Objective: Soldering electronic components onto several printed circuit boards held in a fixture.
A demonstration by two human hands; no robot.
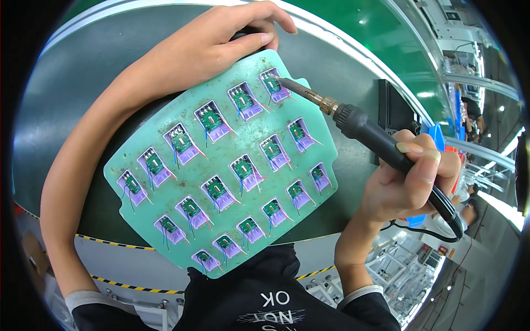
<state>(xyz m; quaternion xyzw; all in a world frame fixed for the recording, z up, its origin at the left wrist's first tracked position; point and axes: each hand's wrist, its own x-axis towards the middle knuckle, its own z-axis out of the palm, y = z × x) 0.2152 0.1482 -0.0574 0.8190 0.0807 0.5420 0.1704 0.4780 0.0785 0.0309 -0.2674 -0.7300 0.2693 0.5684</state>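
Note:
My right hand (411, 179) is closed around the black handle of a soldering iron (367, 129), held like a pen. Its tip reaches the green circuit board (272, 84) in the top right purple housing, touching or just above it. A light green fixture plate (251, 127) lies tilted before me, with rows of purple housings. Each housing carries a small circuit board with thin wires, many red and blue. At the plate's far edge my left hand (221, 44) is closed, thumb and fingers curled about a dark thing, mostly hidden, that I cannot make out.
Under the plate is a dark grey tabletop (99, 55) with a pale rim. A black box-like object (395, 107) stands on the right, near blue containers (436, 135). The iron's black cable (428, 234) loops below my right hand. Other people sit farther right.

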